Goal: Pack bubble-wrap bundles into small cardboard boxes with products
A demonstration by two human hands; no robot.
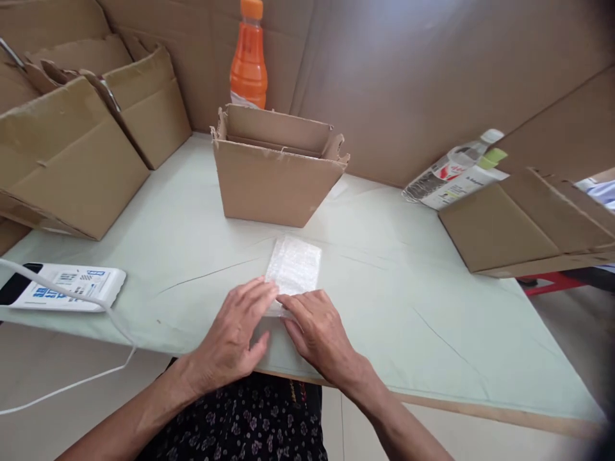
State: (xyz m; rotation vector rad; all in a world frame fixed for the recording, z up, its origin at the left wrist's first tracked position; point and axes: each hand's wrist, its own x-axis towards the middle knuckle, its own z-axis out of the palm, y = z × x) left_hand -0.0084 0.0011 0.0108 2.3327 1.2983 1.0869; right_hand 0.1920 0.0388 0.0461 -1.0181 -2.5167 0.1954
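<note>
Both hands pressing a clear plastic packet (294, 267) flat on the worktop (413, 301)
Left hand (235, 333) and right hand (317, 333) lie open, no grip closed, fingertips pinning its near edge; it looks light, limp, slippery – best pinched at an edge

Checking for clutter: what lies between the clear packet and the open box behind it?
Head view: only bare green mat between packet and box.

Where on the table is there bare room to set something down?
Bare table lies right of the clear packet, up to the right cardboard box. A smaller patch lies between the white device and the left hand. The back edge is crowded with boxes.
</note>
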